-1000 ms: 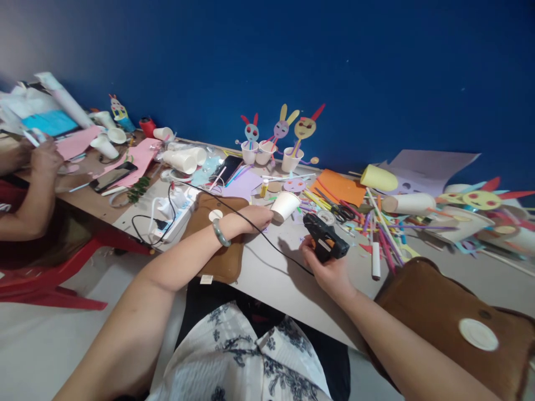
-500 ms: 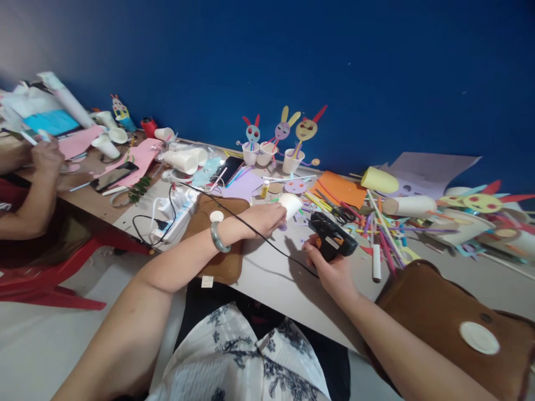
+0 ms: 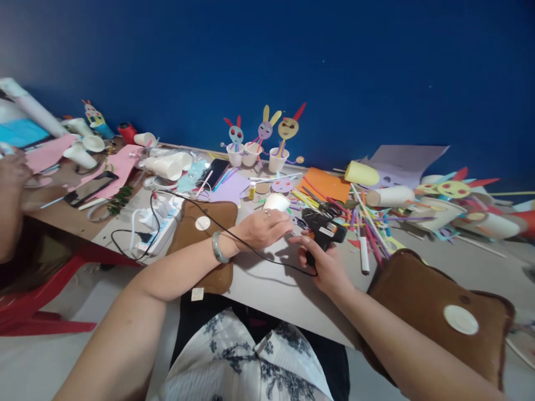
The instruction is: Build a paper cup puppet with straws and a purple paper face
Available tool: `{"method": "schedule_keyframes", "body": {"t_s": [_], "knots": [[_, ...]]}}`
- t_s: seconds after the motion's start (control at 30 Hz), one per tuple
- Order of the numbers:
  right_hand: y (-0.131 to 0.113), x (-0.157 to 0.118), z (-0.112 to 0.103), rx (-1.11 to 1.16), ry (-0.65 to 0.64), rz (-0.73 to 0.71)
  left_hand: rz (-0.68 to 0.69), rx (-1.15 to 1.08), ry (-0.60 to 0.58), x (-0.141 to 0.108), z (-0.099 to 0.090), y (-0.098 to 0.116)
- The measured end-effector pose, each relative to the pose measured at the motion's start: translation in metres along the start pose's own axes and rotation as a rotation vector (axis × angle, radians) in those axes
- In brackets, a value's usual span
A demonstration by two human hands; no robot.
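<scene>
The black glue gun is just right of the middle of the frame, gripped in the right hand, its cord running left across the left hand. That hand has its fingers bent, their tips close to the right hand; whether they pinch something small cannot be told. Directly behind it, at the centre, is a white paper cup, partly hidden by the hand.

Beyond the cup lies a purple paper face, with a small yellow bottle to its left. Further back, at upper centre, three paper puppets stand in white cups before the blue wall.

Right of the glue gun are black-handled scissors, orange paper and a white marker. A white power strip lies left of centre, beside a brown pouch; another person's hand is at the left edge.
</scene>
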State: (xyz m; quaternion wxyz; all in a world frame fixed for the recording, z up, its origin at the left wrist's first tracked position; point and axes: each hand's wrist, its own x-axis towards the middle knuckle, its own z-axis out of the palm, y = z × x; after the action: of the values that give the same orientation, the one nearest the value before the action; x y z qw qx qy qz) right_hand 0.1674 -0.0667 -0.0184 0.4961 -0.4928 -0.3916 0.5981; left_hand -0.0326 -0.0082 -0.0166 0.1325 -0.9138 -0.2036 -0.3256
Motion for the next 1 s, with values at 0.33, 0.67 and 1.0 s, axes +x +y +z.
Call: {"method": "schedule_keyframes", "body": {"t_s": [0.33,0.67,1.0], "knots": [[0.008,0.005,-0.004,0.049,0.006,0.009,0.255,0.115,-0.096,-0.004,0.005,0.003],[-0.004,-0.003,-0.012,-0.417,0.018,-0.346,0.084,0.203,-0.365,0.002,0.014,0.005],[-0.014,0.004,-0.023,-0.666,-0.072,-0.248,0.174,0.098,-0.455,-0.009,0.022,0.013]]}}
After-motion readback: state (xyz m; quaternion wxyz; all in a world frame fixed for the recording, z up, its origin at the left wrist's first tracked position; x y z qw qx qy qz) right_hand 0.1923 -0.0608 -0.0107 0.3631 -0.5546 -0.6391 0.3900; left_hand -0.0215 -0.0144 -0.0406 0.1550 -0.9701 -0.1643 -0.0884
